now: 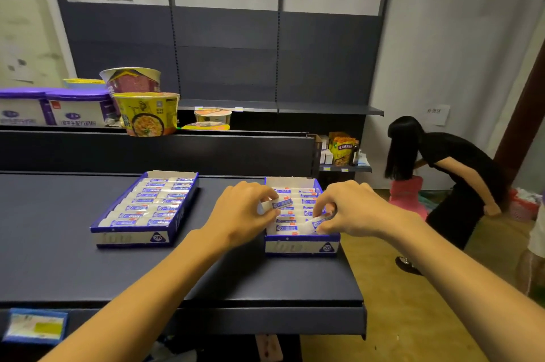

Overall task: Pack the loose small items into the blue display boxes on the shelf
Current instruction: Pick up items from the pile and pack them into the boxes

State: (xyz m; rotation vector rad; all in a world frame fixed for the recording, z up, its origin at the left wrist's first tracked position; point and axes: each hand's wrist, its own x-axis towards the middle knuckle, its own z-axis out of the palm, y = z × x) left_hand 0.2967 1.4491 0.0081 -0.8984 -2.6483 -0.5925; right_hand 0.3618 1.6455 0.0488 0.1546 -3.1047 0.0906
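Left display box (pixel 144 208) looks done: rows of wrapped erasers fill it front to back, nothing sticking up. Right display box (pixel 300 246) is close to full, judging by the packed rows visible between the hands; both hands work over it. Left hand (pixel 244 211) pinches one loose eraser (pixel 278 203) in curled fingers, just above the box's left side. Right hand (pixel 351 211) has fingers curled round a second eraser (pixel 317 223), tilted, its low end down in the near right corner, not seated yet. So my read: last few pieces going in, two in hand left to place; no other loose erasers visible on the shelf (pixel 59 267). Surface is a dark blue metal shelf deck, both boxes sitting on it well apart, right one near the deck's right end. Far left on a higher tier: instant noodle cups (pixel 147 113) and purple-lidded tubs (pixel 76 109). Behind, bare dark shelving panels against a white wall. Far right, a person in black (pixel 454 167) bends over, wood floor below.
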